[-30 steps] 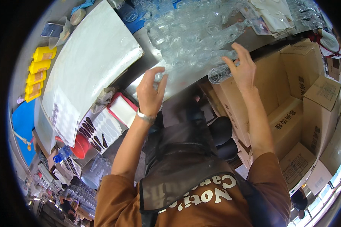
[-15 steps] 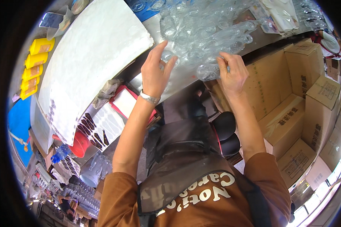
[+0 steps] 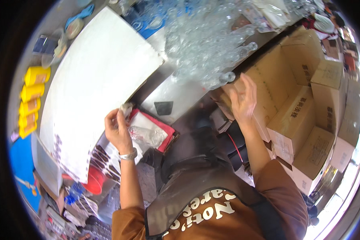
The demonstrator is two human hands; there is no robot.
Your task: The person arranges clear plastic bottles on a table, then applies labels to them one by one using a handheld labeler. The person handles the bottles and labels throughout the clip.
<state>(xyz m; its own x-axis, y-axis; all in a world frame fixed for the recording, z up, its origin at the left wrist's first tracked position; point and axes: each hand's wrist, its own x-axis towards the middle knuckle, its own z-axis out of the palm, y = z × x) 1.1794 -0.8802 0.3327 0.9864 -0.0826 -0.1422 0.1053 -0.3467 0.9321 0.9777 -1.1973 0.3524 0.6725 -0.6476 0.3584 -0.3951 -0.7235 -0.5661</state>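
Left hand [image 3: 117, 130]: fingers closed on a crumpled clear plastic bag [image 3: 147, 135], just below the white sheet [image 3: 96, 92].
Right hand [image 3: 242, 99]: open, fingers spread, empty, beside cardboard boxes [image 3: 296, 116], below the pile of clear glasses [image 3: 204, 44].

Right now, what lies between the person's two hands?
In the head view, between the left hand and the right hand lies a bare patch of the steel counter bearing a small dark square.

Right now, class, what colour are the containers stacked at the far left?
Yellow: the stacked containers show best in the head view.
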